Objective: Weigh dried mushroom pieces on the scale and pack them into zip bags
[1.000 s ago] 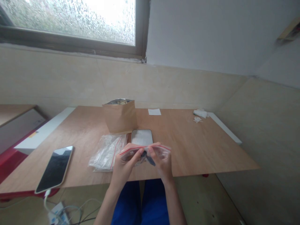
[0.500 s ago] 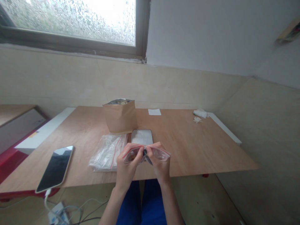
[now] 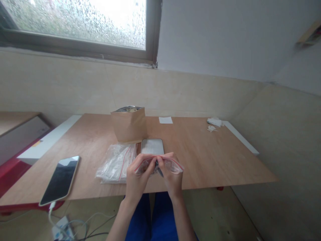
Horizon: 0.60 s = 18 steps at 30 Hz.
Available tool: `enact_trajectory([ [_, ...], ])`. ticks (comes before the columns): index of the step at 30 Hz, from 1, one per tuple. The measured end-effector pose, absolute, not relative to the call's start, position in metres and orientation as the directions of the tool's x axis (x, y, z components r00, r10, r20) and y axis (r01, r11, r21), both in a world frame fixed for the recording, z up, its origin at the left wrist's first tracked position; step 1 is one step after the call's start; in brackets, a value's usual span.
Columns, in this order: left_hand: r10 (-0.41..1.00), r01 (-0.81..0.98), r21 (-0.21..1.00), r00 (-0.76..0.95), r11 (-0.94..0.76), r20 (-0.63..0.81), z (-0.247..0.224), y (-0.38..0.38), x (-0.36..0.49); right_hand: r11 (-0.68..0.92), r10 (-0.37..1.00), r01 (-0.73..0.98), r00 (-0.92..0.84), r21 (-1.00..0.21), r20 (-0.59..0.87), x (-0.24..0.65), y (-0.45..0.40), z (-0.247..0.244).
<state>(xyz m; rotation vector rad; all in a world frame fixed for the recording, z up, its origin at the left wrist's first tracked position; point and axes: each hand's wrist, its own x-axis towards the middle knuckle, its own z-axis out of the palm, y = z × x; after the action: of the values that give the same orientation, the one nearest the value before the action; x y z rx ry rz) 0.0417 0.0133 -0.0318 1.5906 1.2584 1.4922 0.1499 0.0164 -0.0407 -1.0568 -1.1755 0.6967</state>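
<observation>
Just over the table's front edge, my left hand (image 3: 138,173) and my right hand (image 3: 172,176) are closed on a clear zip-lock bag (image 3: 173,165) with a red strip along its mouth. Both thumbs meet at the middle of the bag's mouth, and the fingers curl round its outer sides. A small dark object (image 3: 159,172) shows between the thumbs; its kind and most of its shape are hidden. Close to my left hand lies a pile of clear zip-lock bags (image 3: 114,164). Beyond my fingers is a flat silver device (image 3: 152,146), its near part covered by the hands.
An open brown paper pouch (image 3: 130,126) stands behind the bags, with pale contents at its top. At the left lies a phone (image 3: 61,180) with a white cable (image 3: 50,214). A white paper (image 3: 165,120) and crumpled white material (image 3: 214,122) lie toward the back of the wooden table (image 3: 213,157).
The thumbs have come closer together over the dark object, which now shows less. Both hands still hold the bag; the view has shifted very slightly.
</observation>
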Motion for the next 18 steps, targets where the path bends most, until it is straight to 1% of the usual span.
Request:
enact_trajectory([
  [3, 0.925, 0.19, 0.922, -0.114, -0.337, 0.361, -0.03, 0.012, 0.042, 0.405, 0.866, 0.095, 0.28, -0.909, 0.415, 0.15, 0.016, -0.04],
  [7, 0.965, 0.052, 0.971, -0.115, -0.232, 0.237, -0.026, 0.011, 0.038, 0.442, 0.857, 0.125, 0.233, -0.888, 0.459, 0.154, 0.015, -0.041],
  [9, 0.978, -0.007, 0.983, -0.105, -0.183, 0.181, -0.025, 0.011, 0.035, 0.421, 0.872, 0.129, 0.216, -0.898, 0.439, 0.155, 0.014, -0.042],
  [11, 0.984, -0.057, 0.987, -0.103, -0.149, 0.143, -0.024, 0.011, 0.033, 0.371, 0.897, 0.092, 0.221, -0.924, 0.382, 0.154, 0.014, -0.043],
  [14, 0.99, -0.136, 0.986, -0.12, -0.092, 0.076, -0.026, 0.013, 0.032, 0.254, 0.937, -0.051, 0.259, -0.966, 0.233, 0.151, 0.016, -0.048],
  [16, 0.991, -0.195, 0.98, -0.133, -0.036, 0.01, -0.03, 0.015, 0.031, 0.169, 0.953, -0.139, 0.276, -0.976, 0.126, 0.15, 0.019, -0.05],
  [18, 0.985, -0.212, 0.977, -0.169, 0.005, -0.042, -0.035, 0.018, 0.029, 0.115, 0.957, -0.174, 0.285, -0.978, 0.061, 0.15, 0.022, -0.052],
])
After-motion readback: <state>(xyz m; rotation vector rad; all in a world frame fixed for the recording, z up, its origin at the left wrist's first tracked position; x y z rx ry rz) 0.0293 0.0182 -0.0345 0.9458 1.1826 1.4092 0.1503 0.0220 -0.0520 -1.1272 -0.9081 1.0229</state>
